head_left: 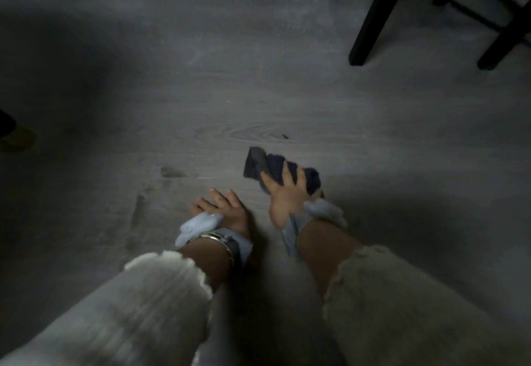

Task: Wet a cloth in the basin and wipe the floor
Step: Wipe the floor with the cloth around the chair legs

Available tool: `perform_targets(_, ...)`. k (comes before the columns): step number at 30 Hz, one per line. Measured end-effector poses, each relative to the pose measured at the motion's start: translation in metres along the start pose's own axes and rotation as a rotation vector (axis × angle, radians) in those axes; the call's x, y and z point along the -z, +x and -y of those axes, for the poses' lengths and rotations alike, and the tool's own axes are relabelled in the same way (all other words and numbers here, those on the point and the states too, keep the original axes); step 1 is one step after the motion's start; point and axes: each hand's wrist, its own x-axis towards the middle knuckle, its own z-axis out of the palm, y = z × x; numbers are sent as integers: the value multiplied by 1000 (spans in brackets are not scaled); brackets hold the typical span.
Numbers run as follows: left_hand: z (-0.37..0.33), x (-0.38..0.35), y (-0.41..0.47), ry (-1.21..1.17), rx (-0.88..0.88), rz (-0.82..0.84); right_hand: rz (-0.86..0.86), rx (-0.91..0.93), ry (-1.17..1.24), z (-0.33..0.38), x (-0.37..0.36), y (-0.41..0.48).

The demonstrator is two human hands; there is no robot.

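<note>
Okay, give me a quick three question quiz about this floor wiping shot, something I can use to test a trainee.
1. True or false: the left hand holds the dark cloth.
2. Multiple choice: the black furniture legs stand at the A) upper right, B) lower left, C) centre of the view.
3. Fill in: the small dark speck lies on the floor just ____ the cloth, farther from the person.

Key:
1. False. The right hand presses the cloth to the floor; the left hand rests flat on the floor, empty.
2. A.
3. Beyond.
</note>
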Motion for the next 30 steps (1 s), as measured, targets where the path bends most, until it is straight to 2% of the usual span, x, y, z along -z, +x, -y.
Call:
perform_targets(3,15,-2,-5,70,-56,88,45,7,46,-15,-32,-37)
perform_targets(6,9,-18,-26,-9,-81,-49,78,-18,7,-34,-57,-72)
perform_targets(9,5,-33,-46,-15,-108,-22,109,-51,11,-46,-71,-106)
perform_targets(14,1,-44,-70,30,-161,-48,19,-15,-28,-55,-94,-147)
perform_targets(17,-10,-43,-72,48,-195,-58,72,-11,-30,-64,-93,-131)
perform_targets(21,-37,-46,-68,69,-231,-39,21,4,-24,-77,-81,-110)
perform_targets(24,-61,-43,-47,129,-261,-33,-30,-91,62,-96,-53,-74)
perform_targets(28,-78,-39,-28,216,-289,-42,-117,-362,328,-124,-20,-11)
perform_targets(30,-86,-40,-21,214,-261,-55,-122,-362,268,-135,-12,16)
